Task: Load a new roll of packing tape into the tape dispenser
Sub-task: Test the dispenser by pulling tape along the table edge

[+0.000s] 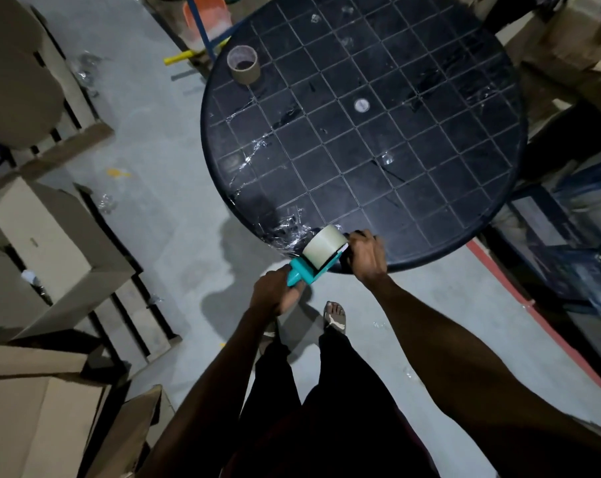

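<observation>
Dim table edge (430, 267): dispenser (300, 276) (front hidden by right hand (368, 257)).

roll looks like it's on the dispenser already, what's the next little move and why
Probably pull the loose end of the tape forward toward the front of the dispenser. The tape roll already sits on it, the left hand grips the handle, and the right hand is at the front end by the table edge. Whether it is threaded cannot be seen.
</observation>
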The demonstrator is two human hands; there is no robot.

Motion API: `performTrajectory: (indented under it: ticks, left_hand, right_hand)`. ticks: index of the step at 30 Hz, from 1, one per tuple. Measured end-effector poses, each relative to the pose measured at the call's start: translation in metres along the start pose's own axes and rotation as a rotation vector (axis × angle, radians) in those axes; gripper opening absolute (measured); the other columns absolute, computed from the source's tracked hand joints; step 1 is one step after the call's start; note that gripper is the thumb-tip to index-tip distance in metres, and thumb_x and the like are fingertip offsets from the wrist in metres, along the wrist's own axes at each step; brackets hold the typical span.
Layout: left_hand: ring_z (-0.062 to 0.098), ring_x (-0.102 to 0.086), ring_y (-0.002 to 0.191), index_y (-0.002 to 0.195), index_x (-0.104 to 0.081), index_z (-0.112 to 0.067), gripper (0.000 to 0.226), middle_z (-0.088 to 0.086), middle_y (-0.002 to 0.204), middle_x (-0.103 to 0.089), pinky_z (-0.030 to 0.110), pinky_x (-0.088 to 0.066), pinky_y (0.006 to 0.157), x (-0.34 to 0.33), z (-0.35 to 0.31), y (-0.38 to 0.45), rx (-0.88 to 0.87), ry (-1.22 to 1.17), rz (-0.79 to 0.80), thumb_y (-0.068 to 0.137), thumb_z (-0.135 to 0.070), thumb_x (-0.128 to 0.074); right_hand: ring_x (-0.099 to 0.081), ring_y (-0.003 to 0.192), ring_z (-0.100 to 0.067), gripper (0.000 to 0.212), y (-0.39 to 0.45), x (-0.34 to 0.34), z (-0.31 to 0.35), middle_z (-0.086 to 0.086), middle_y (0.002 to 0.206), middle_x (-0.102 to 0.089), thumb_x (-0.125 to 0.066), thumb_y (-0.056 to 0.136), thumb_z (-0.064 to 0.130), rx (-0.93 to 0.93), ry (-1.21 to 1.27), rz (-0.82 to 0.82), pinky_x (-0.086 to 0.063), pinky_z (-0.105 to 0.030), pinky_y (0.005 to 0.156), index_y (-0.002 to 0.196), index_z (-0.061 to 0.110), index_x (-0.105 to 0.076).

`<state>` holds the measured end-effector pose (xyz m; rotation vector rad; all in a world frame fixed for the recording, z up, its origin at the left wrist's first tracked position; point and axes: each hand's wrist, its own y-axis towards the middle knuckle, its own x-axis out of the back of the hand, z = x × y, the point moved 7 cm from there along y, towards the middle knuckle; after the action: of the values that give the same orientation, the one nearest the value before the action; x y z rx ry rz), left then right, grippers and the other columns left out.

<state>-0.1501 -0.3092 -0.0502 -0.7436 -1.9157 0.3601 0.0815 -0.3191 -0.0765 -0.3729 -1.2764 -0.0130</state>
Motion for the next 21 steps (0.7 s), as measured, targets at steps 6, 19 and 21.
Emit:
performTrajectory:
  ticks: [6, 19, 21]
  left_hand:
    - [0.034, -0.067, 0.095, 0.118, -0.057, -0.012, 0.042, 0.012, 0.107, -0.071, 0.033, -0.048, 0.075, 0.009, 0.006, -0.005, -0.122, 0.06, 0.042, 0.09, -0.043, -0.061]
    - [0.04, -0.063, 0.105, 0.119, -0.058, -0.01, 0.046, 0.019, 0.114, -0.067, 0.04, -0.05, 0.082, 0.032, 0.079, -0.032, -0.095, 0.219, 0.153, 0.088, -0.044, -0.061]
    - [0.039, -0.064, 0.104, 0.119, -0.059, -0.011, 0.043, 0.019, 0.115, -0.067, 0.04, -0.05, 0.082, 0.034, 0.085, -0.035, -0.104, 0.229, 0.146, 0.089, -0.042, -0.06]
  right_hand:
    - [-0.048, 0.125, -0.025, 0.038, -0.01, 0.009, 0.009, -0.003, 0.124, -0.068, -0.062, 0.089, 0.032, 0.035, -0.311, 0.164, -0.03, -0.048, 0.104, 0.127, 0.028, -0.063]
    - [-0.035, 0.138, -0.029, 0.055, -0.026, -0.009, 0.027, -0.007, 0.14, -0.058, -0.04, 0.097, 0.033, -0.161, -0.423, 0.397, -0.023, -0.053, 0.11, 0.151, 0.033, -0.033]
    - [-0.035, 0.138, -0.03, 0.055, -0.024, -0.006, 0.032, -0.007, 0.144, -0.054, -0.042, 0.097, 0.034, -0.153, -0.408, 0.424, -0.025, -0.05, 0.111, 0.152, 0.031, -0.032]
